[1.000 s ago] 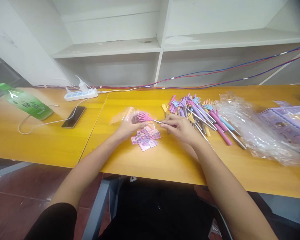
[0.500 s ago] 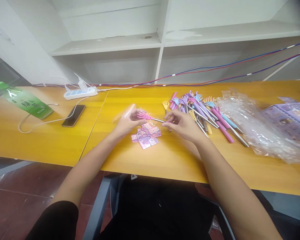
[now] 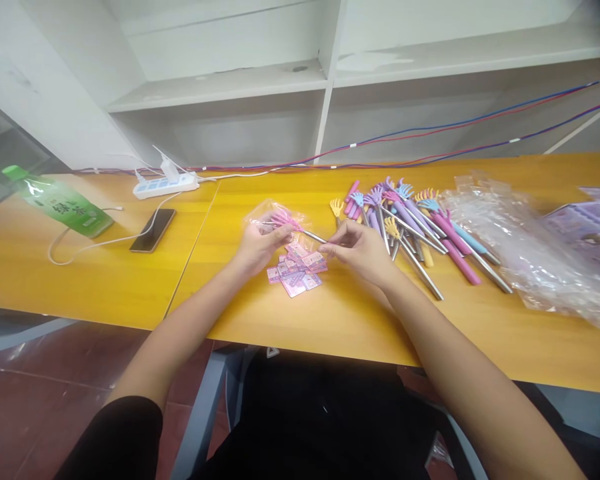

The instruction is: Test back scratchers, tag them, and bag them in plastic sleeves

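Note:
A pink back scratcher [image 3: 314,236] with a metal rod spans the gap between my hands. My right hand [image 3: 363,251] pinches its rod end. My left hand [image 3: 261,247] is closed around the pink claw end, together with a clear plastic bag [image 3: 267,208] that spreads behind the fingers; whether the claw lies inside the bag I cannot tell. Below them a loose pile of small pink and purple printed cards [image 3: 295,288] lies on the table. To the right of my right hand, several back scratchers [image 3: 457,260] in yellow, blue, purple and pink lie heaped.
Clear plastic bags [image 3: 525,253] are stacked at the right, beside a purple printed box [image 3: 587,230]. On the left are a green bottle [image 3: 63,207], a phone [image 3: 153,231] and a white power strip [image 3: 165,186] with cables. White shelving [image 3: 220,83] stands behind the yellow table [image 3: 330,333].
The bag at my left hand now spreads wider behind the pink claw. Both hands keep hold of the back scratcher, and the view has shifted slightly.

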The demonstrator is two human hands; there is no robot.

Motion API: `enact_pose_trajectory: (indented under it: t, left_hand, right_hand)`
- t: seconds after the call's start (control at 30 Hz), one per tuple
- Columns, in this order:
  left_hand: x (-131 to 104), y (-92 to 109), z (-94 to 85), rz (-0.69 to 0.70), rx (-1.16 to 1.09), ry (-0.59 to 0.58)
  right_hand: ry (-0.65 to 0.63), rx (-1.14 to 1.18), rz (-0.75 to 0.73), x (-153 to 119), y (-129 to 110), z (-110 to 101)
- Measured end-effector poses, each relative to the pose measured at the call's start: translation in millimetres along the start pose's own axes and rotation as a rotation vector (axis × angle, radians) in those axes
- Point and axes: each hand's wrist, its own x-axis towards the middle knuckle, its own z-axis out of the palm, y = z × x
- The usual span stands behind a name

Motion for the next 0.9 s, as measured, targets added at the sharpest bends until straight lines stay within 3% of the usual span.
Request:
enact_pose_trajectory:
  t: [0.17, 0.4, 0.57, 0.67, 0.8, 0.9]
  left_hand:
    - [-1, -7, -1.9, 0.016, 0.156, -0.001]
    - [-10, -27, 2.7, -0.042, 0.25, -0.155]
    - [-2, -22, -0.1, 0.014, 0.1, 0.03]
    - [7, -9, -6.0, 0.106, -0.014, 0.146]
    - [13, 3, -12.0, 0.136, -0.085, 0.186]
    - [12, 4, -11.8, 0.076, -0.078, 0.153]
  right_hand:
    - [0.003, -0.006, -0.009, 0, 0, 0]
    - [-0.028, -0.023, -0.068, -9, -6, 15]
    - [-0.156, -0.004, -0.055, -12, -15, 10]
    - [-0.15, 0.046, -0.037, -10, -16, 1]
    - [-0.145, 0.143, -0.016, -8, -17, -5]
    - [-0.141, 0.207, 0.009, -8, -18, -5]
